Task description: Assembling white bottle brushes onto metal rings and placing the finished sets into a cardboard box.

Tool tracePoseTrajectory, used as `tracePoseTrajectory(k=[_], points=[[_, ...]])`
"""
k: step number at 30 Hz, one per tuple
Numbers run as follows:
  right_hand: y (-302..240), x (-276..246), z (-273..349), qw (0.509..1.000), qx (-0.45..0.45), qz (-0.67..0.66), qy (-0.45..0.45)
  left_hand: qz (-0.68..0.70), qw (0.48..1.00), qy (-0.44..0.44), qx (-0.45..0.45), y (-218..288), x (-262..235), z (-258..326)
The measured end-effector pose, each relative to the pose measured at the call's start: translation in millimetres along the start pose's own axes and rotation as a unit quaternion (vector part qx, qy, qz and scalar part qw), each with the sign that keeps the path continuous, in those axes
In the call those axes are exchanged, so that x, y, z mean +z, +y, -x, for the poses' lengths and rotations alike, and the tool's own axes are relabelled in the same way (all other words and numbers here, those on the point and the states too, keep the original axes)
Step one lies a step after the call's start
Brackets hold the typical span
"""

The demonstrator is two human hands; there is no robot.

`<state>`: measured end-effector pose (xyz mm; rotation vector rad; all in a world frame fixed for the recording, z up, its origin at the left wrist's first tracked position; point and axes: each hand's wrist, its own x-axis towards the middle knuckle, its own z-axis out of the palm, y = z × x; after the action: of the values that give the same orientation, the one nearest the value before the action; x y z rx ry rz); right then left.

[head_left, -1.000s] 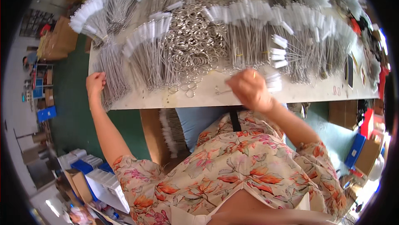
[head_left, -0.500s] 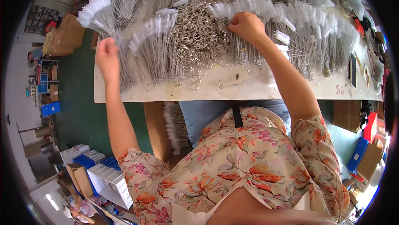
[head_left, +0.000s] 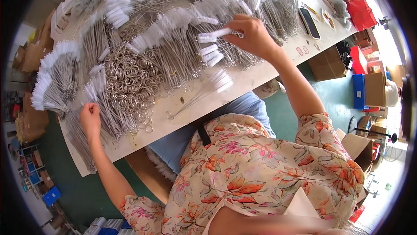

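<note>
While half a second ago the right hand [head_left: 254, 37] was buried in the far bundles, it now lifts clear with fingers pinched on one white-tipped wire brush [head_left: 215, 35], so a single brush looks separated from the stock. Left hand [head_left: 90, 120] has slid near and left, resting closed on a brush bundle [head_left: 104, 118] beside the one ring pile [head_left: 128, 76]. Brushes on the table [head_left: 182, 113]: too many to count; loose near ones, about three.

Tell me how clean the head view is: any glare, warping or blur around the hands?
Head view: the table edge bows from fisheye warping, with a dark vignette at the rim; daylight washes out the right side; the right hand on a white-tipped brush and the left hand look reasonably sharp.
</note>
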<state>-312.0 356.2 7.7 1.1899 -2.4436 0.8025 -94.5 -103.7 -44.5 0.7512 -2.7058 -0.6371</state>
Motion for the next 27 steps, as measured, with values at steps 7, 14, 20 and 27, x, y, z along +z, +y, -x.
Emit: tracePoseTrajectory(k=[7, 14, 20, 27], points=[[26, 20, -2, 0.989, 0.046, 0.125, -0.067, 0.003, 0.999, 0.039, -0.007, 4, -2, -6], [24, 16, -22, 0.969, 0.005, 0.136, -0.205, 0.187, 0.964, 0.171, -0.082, -60, 0, -31], [46, -6, -69, 0.987, 0.144, 0.002, 0.078, 0.372, 0.868, 0.328, -0.023, 14, -27, -27], [121, -98, -103, 0.800, 0.286, -0.469, 0.241, 0.406, 0.847, 0.340, -0.036, 44, -51, 8]])
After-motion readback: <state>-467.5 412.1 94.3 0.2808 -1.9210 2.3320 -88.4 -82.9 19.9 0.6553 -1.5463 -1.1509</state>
